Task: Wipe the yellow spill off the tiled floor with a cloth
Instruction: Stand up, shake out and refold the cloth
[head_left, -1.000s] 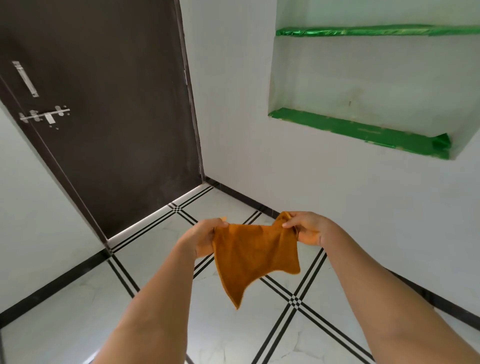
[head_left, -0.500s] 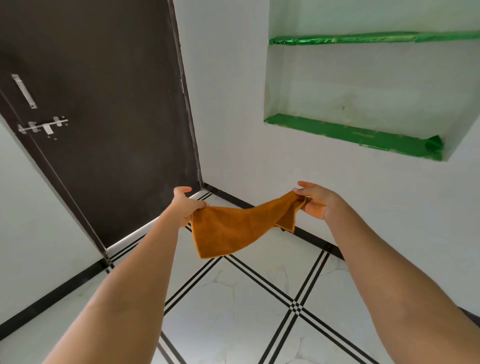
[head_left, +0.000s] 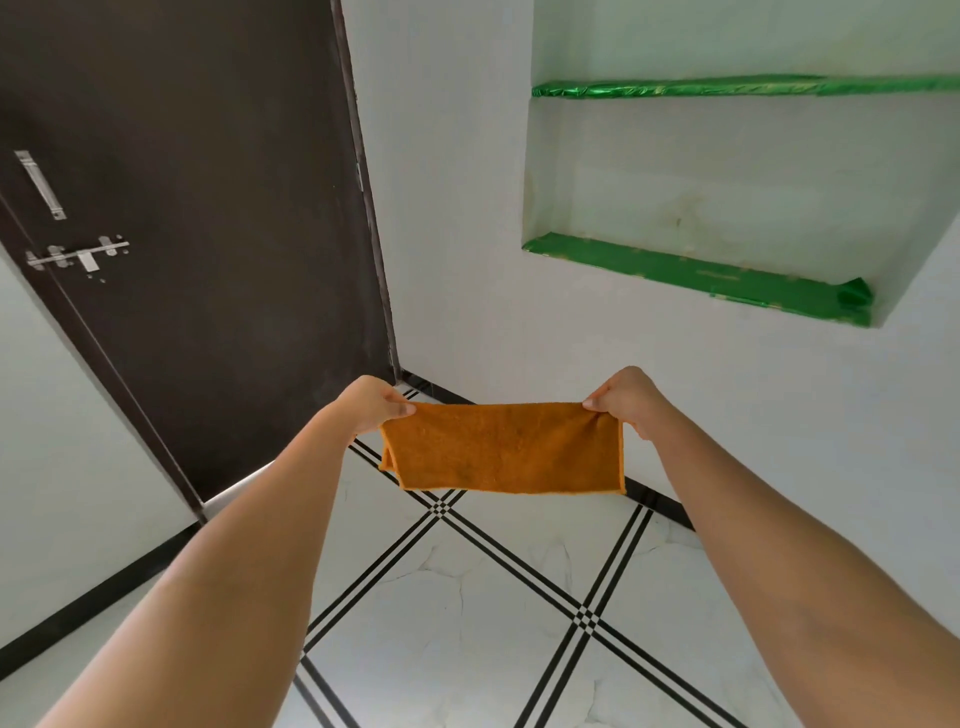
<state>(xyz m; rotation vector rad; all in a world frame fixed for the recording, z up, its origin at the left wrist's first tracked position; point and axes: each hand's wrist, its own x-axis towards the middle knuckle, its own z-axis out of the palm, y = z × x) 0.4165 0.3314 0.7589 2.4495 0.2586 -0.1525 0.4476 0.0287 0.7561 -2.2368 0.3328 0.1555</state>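
- Both arms are stretched out in front, with the orange microfibre cloth (head_left: 501, 449) held taut between the hands, up in the air over the white tiled floor (head_left: 467, 623).
- Left hand (head_left: 371, 402) has its fingers pinched tight on the cloth's top left corner; right hand (head_left: 623, 397) is pinched the same way on the top right corner. The top edge runs straight between them.
- My guess on why it's held like that: pulling it flat and doubled over (the left side looks like it has a second layer tucked behind) gives a neat pad to wipe with instead of a scrunched ball.
- No yellow spill anywhere on the tiles I can see, so it's either out of view or hidden behind the arms. Wiping hasn't started by the look of it.
- Containers: just the wall niche with its green-lined shelf (head_left: 696, 275), and nothing is sitting on it as far as I can tell.
- Dark door (head_left: 208, 234) on the left is shut, bolt on it.
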